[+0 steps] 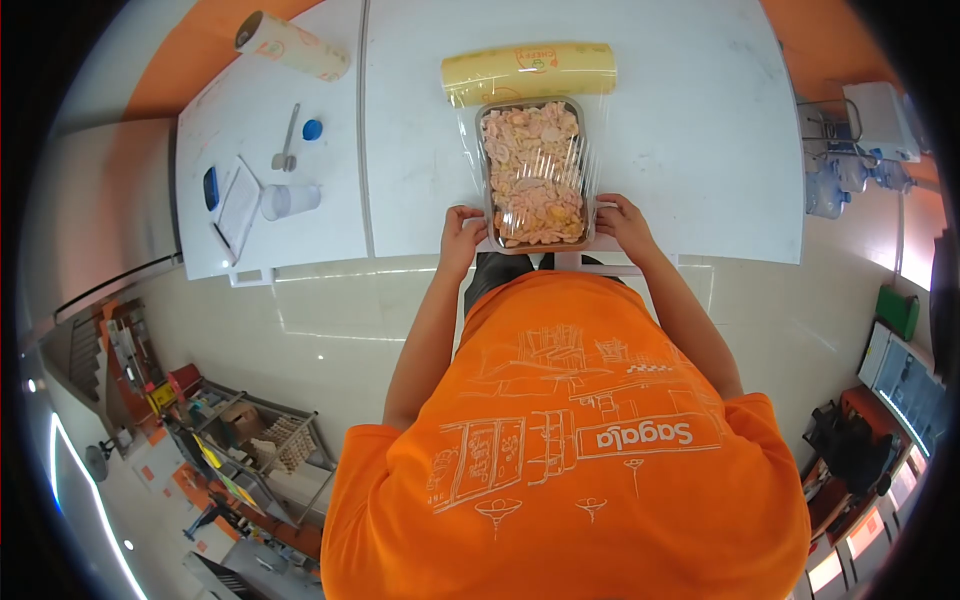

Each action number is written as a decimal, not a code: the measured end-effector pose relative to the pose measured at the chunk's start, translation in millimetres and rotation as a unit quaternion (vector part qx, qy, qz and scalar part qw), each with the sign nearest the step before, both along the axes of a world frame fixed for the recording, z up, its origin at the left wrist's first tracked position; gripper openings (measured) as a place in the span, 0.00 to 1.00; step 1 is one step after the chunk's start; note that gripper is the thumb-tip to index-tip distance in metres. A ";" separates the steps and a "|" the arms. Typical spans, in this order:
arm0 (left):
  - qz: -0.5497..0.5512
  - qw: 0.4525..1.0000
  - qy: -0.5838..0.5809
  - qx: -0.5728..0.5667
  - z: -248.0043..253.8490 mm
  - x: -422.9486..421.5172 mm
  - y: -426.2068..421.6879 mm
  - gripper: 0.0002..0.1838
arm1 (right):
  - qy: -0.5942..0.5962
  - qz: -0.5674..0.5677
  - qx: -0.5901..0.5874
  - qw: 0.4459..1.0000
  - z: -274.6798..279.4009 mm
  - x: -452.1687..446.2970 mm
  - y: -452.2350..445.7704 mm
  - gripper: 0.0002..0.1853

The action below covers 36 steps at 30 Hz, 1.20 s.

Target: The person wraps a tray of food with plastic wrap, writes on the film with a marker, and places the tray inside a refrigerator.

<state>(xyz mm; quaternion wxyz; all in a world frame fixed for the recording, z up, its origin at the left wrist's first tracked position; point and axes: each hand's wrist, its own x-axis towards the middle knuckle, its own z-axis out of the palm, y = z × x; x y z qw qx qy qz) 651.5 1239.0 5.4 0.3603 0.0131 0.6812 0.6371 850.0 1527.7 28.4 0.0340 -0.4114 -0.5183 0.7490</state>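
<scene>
A rectangular tray [583,150] filled with pieces of pale pinkish meat [530,170] stands at the front edge of the white table. Clear cling film [468,130] stretches over it from a large yellowish roll [530,72] lying just behind. At the tray's left front side, my left hand [463,237] is closed, its fingers pinching the film's edge. My right hand [626,224] pinches the film on the opposite side, fingers bent close to the tray's rim. The fingertips of both hands are partly hidden.
Another film roll [292,45] lies at the back left. On the left table section are a spoon-like tool [288,140], a blue cap [312,130], a clear container [290,201] and a clipboard [238,205]. Water bottles [826,190] stand beyond the table's right end.
</scene>
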 end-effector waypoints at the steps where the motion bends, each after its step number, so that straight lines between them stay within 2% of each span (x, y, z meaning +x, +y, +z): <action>1: 0.028 0.998 -0.061 0.015 4.4 -2.8 6.9 0.18 | -0.016 0.013 0.015 1.000 10.7 -2.0 2.6 0.13; 2: 0.057 0.990 -0.122 0.031 8.2 -4.3 13.0 0.18 | -0.032 0.027 0.029 0.999 15.9 -4.0 3.7 0.13; 5: -0.001 0.996 -0.086 -0.014 9.5 -5.0 23.5 0.16 | -0.079 0.130 0.189 0.970 -7.1 5.3 10.1 0.12; 10: 0.014 0.998 -0.050 -0.044 4.1 -9.5 25.9 0.10 | -0.054 0.065 0.172 0.982 -3.7 0.7 -3.5 0.10; 14: 0.034 0.997 -0.022 -0.067 6.1 -13.9 19.4 0.09 | -0.043 -0.005 0.168 0.985 -13.0 -5.6 -11.6 0.09; 17: 0.027 0.995 -0.014 -0.096 5.8 -21.2 15.5 0.09 | -0.067 0.003 0.176 0.982 -16.4 -10.8 -9.8 0.08; 20: -0.023 0.987 0.006 -0.157 20.9 -30.4 25.5 0.10 | -0.124 0.062 0.222 0.965 -0.7 -19.9 1.2 0.08; 23: -0.096 0.971 0.009 -0.217 25.3 -47.0 37.1 0.10 | -0.149 0.124 0.208 0.959 -4.2 -27.1 17.2 0.08; 29: -0.171 0.959 -0.124 -0.191 -3.5 -87.0 47.3 0.14 | -0.187 0.140 0.077 0.969 -0.8 -60.4 44.6 0.09; 32: -0.106 0.971 -0.196 -0.086 -2.2 -80.2 41.5 0.18 | -0.130 0.147 -0.010 0.980 -2.6 -54.2 48.3 0.14; 35: -0.026 0.980 -0.198 0.005 8.2 -79.2 40.0 0.17 | -0.077 0.107 -0.109 0.985 11.5 -48.2 58.2 0.22; 36: -0.029 0.983 -0.183 -0.012 11.8 -80.9 42.9 0.17 | -0.080 0.111 -0.077 0.988 16.6 -50.0 58.1 0.21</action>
